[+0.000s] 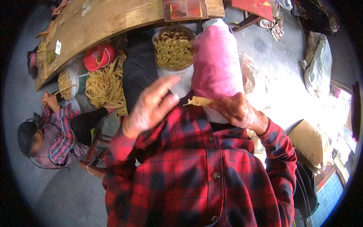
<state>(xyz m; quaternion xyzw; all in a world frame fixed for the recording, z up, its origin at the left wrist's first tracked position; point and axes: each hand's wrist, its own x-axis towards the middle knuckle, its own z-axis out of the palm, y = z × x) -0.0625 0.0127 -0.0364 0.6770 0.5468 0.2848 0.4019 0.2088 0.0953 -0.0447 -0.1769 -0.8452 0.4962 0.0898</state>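
My left hand (149, 106) is raised in front of my red and black checked shirt, fingers spread, holding nothing. My right hand (236, 110) is closed on a thin yellowish strip (199, 101) that sticks out to the left toward the left hand. Just behind both hands a pink sack (216, 62) stands upright. Beside it is a white bucket (181, 81) filled with more yellowish strips (173, 49).
A long wooden table (94, 22) curves across the top. Under it lie a heap of pale strips (106, 87), a red bucket (99, 56) and a white tub (72, 81). A person in a checked shirt (58, 134) sits at the left. Sacks (317, 62) lie on the grey floor at right.
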